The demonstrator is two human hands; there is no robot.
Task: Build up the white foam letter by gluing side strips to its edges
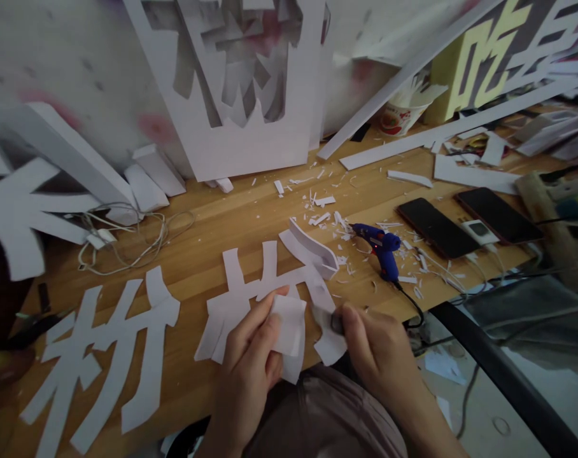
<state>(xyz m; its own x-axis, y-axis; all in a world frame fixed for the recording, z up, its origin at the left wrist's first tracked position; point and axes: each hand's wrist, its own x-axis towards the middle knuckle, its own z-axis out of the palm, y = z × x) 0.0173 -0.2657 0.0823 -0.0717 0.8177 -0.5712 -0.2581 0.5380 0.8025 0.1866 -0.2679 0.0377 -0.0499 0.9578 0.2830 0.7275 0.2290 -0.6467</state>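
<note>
My left hand pinches a small white sheet piece between thumb and fingers near the table's front edge. My right hand is closed just to the right, around what looks like a small knife with a dark grip and a blurred grey blade. The blade points left toward the sheet but looks apart from it. Under and behind my hands lies a white cut-out character. A curved white strip with an upright edge lies at its upper right.
Another white character lies at left, beside tangled white cable. A blue glue gun rests among white scraps. Two phones with charging cables lie at right. A large cut-out board leans on the wall near a paper cup.
</note>
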